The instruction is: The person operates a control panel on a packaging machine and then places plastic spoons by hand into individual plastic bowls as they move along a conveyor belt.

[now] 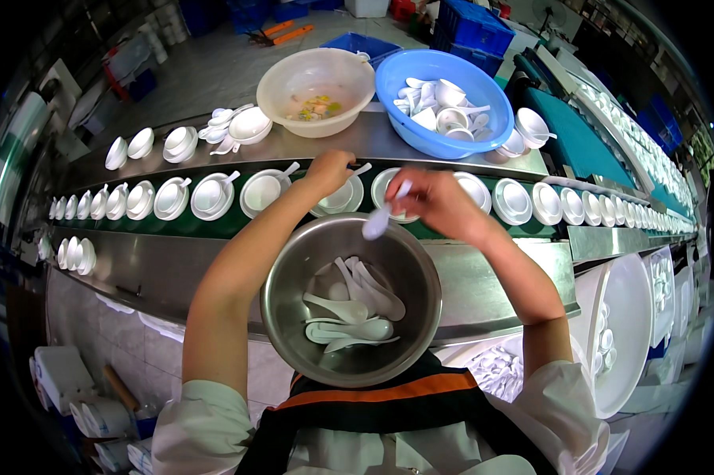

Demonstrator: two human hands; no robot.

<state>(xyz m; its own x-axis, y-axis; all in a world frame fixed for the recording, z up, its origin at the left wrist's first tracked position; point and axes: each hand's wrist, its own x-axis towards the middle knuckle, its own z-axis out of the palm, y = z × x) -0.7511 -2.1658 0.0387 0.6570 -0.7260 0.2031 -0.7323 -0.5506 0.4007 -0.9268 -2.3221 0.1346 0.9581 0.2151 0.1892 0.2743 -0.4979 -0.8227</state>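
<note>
A white ceramic soup spoon (376,224) is in the fingers of my right hand (431,199), above the far rim of a steel bowl (277,329). Several white spoons (348,309) lie inside that bowl, close to my body. Reaching over the green conveyor belt (122,227), my left hand (330,169) is beside a white bowl on a plate (342,199) whose spoon handle points up to the right. The fingertips of that hand are largely hidden, so its grip is unclear. Behind my right hand stands another bowl and plate set (386,181), partly covered.
Sets of bowls and plates line the belt; those to the left hold spoons. On the steel ledge beyond stand a cream basin (315,124) with food scraps and a blue basin (410,136) of spoons and cups. Stacked bowls (182,142) sit farther left. White tubs (627,344) stand lower right.
</note>
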